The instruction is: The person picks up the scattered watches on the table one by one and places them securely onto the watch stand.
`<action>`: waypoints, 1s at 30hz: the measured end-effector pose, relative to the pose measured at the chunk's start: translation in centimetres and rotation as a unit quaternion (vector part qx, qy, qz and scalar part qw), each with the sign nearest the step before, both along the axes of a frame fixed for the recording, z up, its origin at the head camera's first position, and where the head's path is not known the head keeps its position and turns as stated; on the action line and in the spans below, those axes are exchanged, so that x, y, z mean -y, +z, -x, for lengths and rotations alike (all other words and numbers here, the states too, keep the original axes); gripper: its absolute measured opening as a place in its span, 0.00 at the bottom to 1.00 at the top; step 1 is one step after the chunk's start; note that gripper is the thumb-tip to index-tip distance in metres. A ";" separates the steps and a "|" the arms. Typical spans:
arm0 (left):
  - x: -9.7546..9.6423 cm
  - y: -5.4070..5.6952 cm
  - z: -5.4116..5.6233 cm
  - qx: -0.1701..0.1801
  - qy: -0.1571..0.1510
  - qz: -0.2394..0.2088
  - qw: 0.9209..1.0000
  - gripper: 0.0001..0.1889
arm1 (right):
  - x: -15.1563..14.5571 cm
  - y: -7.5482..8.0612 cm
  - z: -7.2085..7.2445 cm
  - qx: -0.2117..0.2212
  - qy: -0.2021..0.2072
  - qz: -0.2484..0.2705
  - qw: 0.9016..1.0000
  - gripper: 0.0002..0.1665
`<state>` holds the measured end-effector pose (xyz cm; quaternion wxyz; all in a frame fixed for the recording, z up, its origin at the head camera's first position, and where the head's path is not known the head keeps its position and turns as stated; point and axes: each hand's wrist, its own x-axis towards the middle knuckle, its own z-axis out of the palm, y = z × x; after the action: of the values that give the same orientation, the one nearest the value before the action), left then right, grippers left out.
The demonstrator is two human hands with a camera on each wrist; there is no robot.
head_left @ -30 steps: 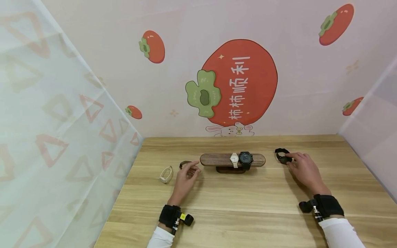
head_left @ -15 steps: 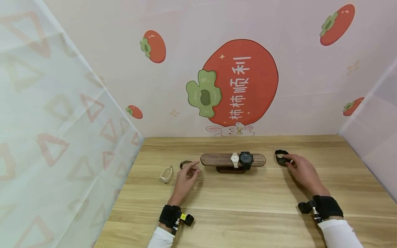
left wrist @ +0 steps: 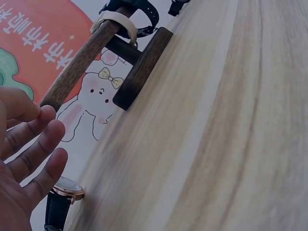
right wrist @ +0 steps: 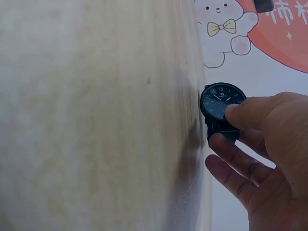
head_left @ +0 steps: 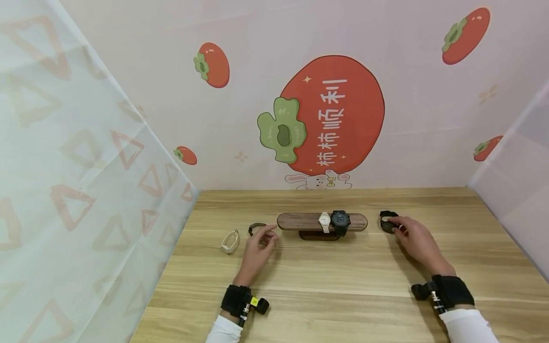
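My right hand (head_left: 418,242) holds a black wristwatch (head_left: 388,221) at the table's right. In the right wrist view the thumb presses on the dark round dial (right wrist: 222,101), with fingers behind the strap. My left hand (head_left: 257,250) has loosely bent fingers, the index fingertip right at the left end of a wooden watch stand (head_left: 300,220). Beneath that hand lies a watch with a dark strap (head_left: 256,225), its rose-gold case (left wrist: 69,186) showing in the left wrist view. A white watch (head_left: 324,220) and a big black watch (head_left: 340,220) hang on the stand's bar.
A cream-coloured watch (head_left: 230,242) lies on the table left of my left hand. The wooden table (head_left: 326,295) meets a printed back wall (head_left: 240,119) just behind the stand, with side walls left and right.
My right hand has shifted slightly left and toward me, turning the black watch so its dial sits lower. The left hand has stayed almost still at the stand's end.
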<state>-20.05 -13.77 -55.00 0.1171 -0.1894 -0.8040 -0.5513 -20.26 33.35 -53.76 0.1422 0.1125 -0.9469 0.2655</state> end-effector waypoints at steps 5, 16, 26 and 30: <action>-0.1 0.1 -0.2 0.006 -0.008 -0.005 1.000 0.17 | 0.3 0.1 -0.1 0.011 -0.006 0.012 1.000 0.22; -0.4 0.1 -0.3 0.017 -0.003 -0.006 1.000 0.16 | 1.0 0.5 -0.6 0.034 -0.010 0.025 0.999 0.16; -0.4 0.1 -0.2 0.015 -0.005 -0.006 1.000 0.17 | 2.1 1.1 -1.2 0.004 0.005 0.025 1.000 0.14; -0.7 0.0 -0.2 0.015 -0.006 -0.004 1.000 0.17 | 2.5 1.2 -1.3 0.007 0.007 0.031 0.999 0.15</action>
<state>-19.88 -13.10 -54.98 0.1028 -0.1856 -0.8023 -0.5579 -18.91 30.86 -52.52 0.1374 0.1126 -0.9385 0.2962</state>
